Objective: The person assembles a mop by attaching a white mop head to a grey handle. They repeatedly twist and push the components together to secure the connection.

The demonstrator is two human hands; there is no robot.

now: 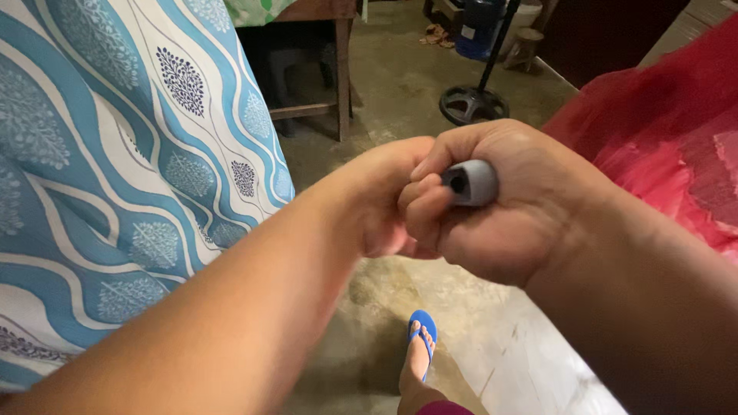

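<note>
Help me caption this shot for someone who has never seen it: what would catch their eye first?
At centre, the right hand is closed around a grey handle end, with the left hand pressed against it. A blue and white patterned cloth fills the left side and a red cloth the upper right. Below, a foot in a blue flip-flop stands on the concrete floor.

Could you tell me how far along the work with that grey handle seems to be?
Done: the right hand already grips the grey handle. In hand: the left hand presses against it, fingers hidden. Left: cannot tell; whatever the handle belongs to is hidden.
</note>
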